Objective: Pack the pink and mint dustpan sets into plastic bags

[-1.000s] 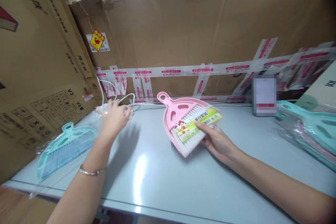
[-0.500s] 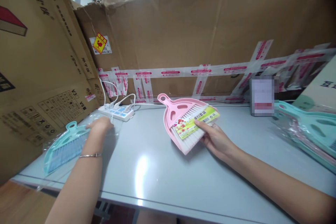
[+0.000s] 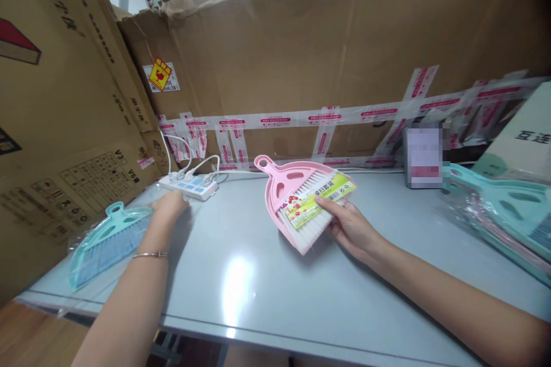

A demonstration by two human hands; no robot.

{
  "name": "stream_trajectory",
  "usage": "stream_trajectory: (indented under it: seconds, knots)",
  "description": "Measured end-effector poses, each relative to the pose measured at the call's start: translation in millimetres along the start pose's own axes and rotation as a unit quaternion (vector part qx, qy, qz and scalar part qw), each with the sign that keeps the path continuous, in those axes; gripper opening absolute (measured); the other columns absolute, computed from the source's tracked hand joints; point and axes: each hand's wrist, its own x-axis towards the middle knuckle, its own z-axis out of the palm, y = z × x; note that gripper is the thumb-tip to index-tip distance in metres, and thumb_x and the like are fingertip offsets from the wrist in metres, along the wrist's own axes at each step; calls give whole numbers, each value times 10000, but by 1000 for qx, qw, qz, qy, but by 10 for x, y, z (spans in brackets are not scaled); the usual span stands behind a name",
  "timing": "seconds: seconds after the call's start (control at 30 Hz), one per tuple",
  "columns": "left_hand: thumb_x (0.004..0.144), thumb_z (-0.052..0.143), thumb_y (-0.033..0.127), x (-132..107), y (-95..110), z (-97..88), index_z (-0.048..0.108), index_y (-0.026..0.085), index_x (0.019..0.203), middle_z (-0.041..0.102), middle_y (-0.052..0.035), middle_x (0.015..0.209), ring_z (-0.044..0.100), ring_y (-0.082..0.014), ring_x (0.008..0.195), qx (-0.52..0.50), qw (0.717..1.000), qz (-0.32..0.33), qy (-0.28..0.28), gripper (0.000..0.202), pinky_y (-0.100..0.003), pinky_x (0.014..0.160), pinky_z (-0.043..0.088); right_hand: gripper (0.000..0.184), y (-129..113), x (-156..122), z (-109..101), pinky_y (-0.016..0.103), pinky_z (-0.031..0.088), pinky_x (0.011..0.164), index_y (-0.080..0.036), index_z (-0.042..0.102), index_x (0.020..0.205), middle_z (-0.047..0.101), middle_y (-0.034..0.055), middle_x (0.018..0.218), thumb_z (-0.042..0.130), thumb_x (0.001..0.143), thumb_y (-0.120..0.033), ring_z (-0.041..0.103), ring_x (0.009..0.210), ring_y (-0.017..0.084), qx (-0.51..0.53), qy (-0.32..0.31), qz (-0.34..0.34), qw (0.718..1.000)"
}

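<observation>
My right hand (image 3: 350, 226) grips a pink dustpan (image 3: 273, 189) with a white-bristled brush (image 3: 307, 229) nested in it, the thumb over the printed yellow-green label (image 3: 327, 195). The set is held at a tilt above the table, handle pointing away to the left. On the left lies a teal dustpan (image 3: 105, 232) with a blue-bristled brush (image 3: 112, 246), surrounded by clear plastic film. Beyond its right end, my left hand (image 3: 170, 206) reaches down by the table's back, close to a power strip. Its fingers are mostly hidden behind the back of the hand.
The white power strip (image 3: 193, 186) has several cables plugged in. Large cardboard boxes (image 3: 267, 63) wall off the back and left of the grey table (image 3: 202, 281). At right lie more wrapped dustpans (image 3: 512, 206), beside a blurred upright device (image 3: 424, 157).
My left hand has shifted slightly away from the teal dustpan. The right hand keeps hold of the pink set, nearly unmoved. The whole view has turned a little.
</observation>
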Motion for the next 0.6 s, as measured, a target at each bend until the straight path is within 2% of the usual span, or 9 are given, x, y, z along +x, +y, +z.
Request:
stream_trajectory:
  seconds: [0.1, 0.17, 0.23, 0.3, 0.33, 0.4, 0.47, 0.53, 0.6]
  knots:
    - [641, 598, 167, -69, 78, -53, 684, 97, 893, 660, -246, 1023, 611, -399, 966, 34, 999, -32, 2, 276, -451, 733, 480, 188, 3, 3, -10, 260, 580, 666, -175, 629, 945, 721, 39, 908, 660, 760, -154, 683, 784, 176, -3, -4, 0, 1000]
    - [683, 557, 165, -148, 131, -144, 680, 106, 918, 660, -232, 1033, 617, -378, 959, 44, 999, -29, 15, 272, -423, 720, 479, 188, -1, 0, -7, 260, 578, 672, -175, 630, 933, 719, 40, 914, 671, 750, -164, 682, 796, 179, -3, -6, -2, 1000]
    - [753, 489, 197, -257, 199, -265, 669, 106, 941, 656, -232, 1025, 616, -379, 955, 49, 998, -22, 41, 276, -424, 710, 469, 205, -11, -9, 4, 263, 576, 672, -174, 631, 922, 718, 43, 920, 693, 727, -178, 680, 807, 186, -3, -11, -7, 1000]
    - [829, 397, 243, -392, 297, -379, 651, 127, 969, 658, -208, 1002, 615, -362, 951, 52, 994, 0, 93, 312, -414, 713, 457, 244, -25, -22, 18, 273, 574, 680, -173, 630, 919, 717, 47, 926, 722, 693, -194, 679, 820, 195, -1, -21, -7, 1000]
    - [856, 359, 259, -462, 358, -420, 641, 143, 975, 660, -185, 985, 619, -339, 939, 52, 990, 26, 131, 327, -398, 716, 452, 269, -34, -29, 24, 279, 572, 686, -173, 629, 921, 717, 48, 928, 735, 676, -204, 678, 825, 199, 0, -27, -6, 1000]
    - [887, 324, 272, -595, 502, -454, 628, 158, 952, 658, -141, 951, 625, -283, 892, 54, 967, 122, 219, 331, -351, 713, 441, 316, -54, -40, 28, 291, 570, 696, -173, 628, 931, 718, 49, 925, 758, 648, -226, 678, 825, 206, -3, -39, -4, 999]
    - [901, 320, 267, -704, 658, -423, 626, 156, 908, 648, -118, 923, 617, -244, 865, 59, 938, 227, 254, 326, -317, 712, 427, 347, -77, -46, 19, 301, 569, 701, -170, 631, 927, 720, 49, 910, 776, 621, -244, 681, 807, 210, -12, -43, -9, 999]
    - [900, 331, 242, -785, 803, -352, 631, 147, 876, 643, -114, 896, 607, -233, 858, 58, 928, 300, 215, 316, -310, 722, 415, 351, -103, -49, 0, 309, 566, 718, -165, 640, 903, 722, 52, 895, 790, 600, -258, 683, 793, 213, -23, -47, -19, 998]
    - [887, 360, 216, -844, 914, -273, 638, 140, 862, 648, -118, 883, 606, -236, 845, 48, 928, 334, 160, 290, -314, 721, 408, 356, -131, -54, -25, 313, 563, 725, -162, 650, 893, 724, 59, 890, 796, 587, -269, 685, 788, 219, -37, -54, -29, 997]
